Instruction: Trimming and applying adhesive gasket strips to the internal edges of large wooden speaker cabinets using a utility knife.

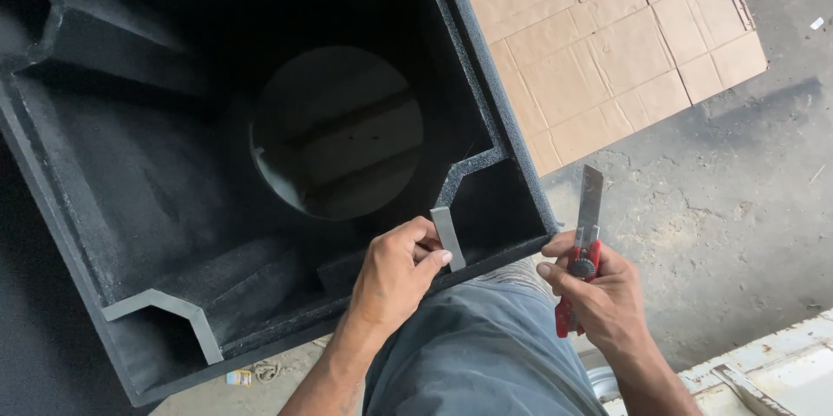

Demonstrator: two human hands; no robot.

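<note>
— What are the hands doing?
— Left hand pinches a grey strip against the near rim of the black box. Right hand grips a red utility knife, blade up, beside the box.
— Around them?
— Flattened cardboard on the concrete floor.

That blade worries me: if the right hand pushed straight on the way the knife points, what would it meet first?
Probably the cardboard. The right hand holds the knife with its blade pointing up and away over bare floor, just right of the box. Depth is unclear.
</note>
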